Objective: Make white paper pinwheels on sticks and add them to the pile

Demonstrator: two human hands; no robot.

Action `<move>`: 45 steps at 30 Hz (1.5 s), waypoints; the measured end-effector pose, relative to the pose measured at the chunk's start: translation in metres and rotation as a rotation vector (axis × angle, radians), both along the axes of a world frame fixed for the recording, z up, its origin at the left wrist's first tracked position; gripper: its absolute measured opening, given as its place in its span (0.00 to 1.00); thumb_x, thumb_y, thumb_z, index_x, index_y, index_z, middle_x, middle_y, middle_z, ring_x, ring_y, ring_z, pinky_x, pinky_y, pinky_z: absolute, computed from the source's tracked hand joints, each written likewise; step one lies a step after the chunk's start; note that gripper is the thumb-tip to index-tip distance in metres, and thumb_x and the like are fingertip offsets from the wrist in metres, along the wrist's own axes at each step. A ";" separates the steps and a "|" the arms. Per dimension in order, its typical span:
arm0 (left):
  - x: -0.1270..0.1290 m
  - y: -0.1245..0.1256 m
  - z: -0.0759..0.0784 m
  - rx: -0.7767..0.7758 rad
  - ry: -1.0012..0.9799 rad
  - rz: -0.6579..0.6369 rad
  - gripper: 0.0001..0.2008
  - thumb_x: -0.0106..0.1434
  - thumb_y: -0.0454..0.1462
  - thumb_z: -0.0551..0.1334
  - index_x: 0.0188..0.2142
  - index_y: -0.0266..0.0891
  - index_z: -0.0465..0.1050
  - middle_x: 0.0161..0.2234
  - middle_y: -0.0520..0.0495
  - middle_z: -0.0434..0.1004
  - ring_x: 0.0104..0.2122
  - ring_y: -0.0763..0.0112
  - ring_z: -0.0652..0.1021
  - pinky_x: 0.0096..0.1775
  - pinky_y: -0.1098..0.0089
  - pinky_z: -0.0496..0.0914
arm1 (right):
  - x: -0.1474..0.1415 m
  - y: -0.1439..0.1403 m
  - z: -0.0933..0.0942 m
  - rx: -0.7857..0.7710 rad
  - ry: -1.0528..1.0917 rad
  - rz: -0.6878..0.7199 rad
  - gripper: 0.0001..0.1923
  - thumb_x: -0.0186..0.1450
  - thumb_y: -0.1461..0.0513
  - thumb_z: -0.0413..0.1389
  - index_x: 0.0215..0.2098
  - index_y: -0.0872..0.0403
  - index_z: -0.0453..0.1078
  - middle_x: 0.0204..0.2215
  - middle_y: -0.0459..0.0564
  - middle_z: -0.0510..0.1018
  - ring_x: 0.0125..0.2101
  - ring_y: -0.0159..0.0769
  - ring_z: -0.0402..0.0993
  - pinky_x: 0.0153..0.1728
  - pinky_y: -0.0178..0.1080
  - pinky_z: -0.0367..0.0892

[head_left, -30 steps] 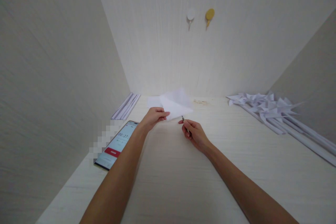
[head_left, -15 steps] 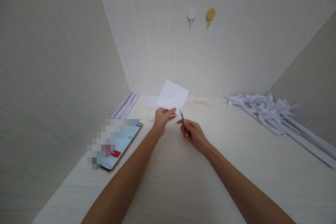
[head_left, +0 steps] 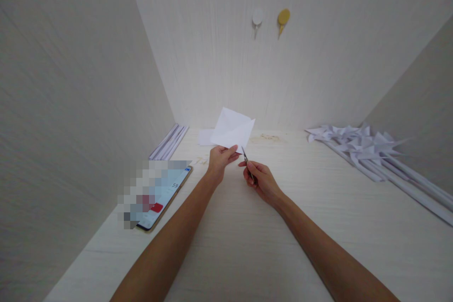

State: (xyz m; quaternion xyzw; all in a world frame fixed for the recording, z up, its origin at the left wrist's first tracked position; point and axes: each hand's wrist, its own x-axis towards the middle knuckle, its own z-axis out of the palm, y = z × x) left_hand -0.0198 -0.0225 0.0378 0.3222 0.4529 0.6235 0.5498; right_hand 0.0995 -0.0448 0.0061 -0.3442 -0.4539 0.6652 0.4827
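Note:
A white sheet of paper (head_left: pixel 232 127), tilted upward, is pinched at its lower edge by my left hand (head_left: pixel 220 159). My right hand (head_left: pixel 261 180) is closed around a small pair of scissors (head_left: pixel 247 159), their blades pointing up and away from me. The tips are at the paper's lower right corner; whether they touch it I cannot tell. Behind the held sheet, more white paper (head_left: pixel 205 137) lies flat near the back wall, partly covered from view.
Left lie rolled white paper sticks (head_left: pixel 170 141) and a phone (head_left: pixel 166 198), partly pixelated. At right is a pile of white paper pinwheels (head_left: pixel 357 144) on sticks. A white hook (head_left: pixel 257 16) and a yellow hook (head_left: pixel 283 17) hang on the back wall (head_left: pixel 212 56).
The fingers of my left hand have shifted slightly under the paper's lower edge, and the sheet has tilted a little. My right hand and the scissors stay nearly still.

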 end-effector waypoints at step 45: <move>0.001 -0.001 0.001 0.012 0.006 -0.023 0.07 0.43 0.32 0.66 0.18 0.31 0.69 0.18 0.50 0.72 0.21 0.77 0.73 0.31 0.71 0.70 | 0.002 0.003 -0.006 0.041 -0.042 -0.029 0.14 0.52 0.52 0.56 0.26 0.56 0.67 0.12 0.39 0.62 0.11 0.20 0.49 0.14 0.31 0.40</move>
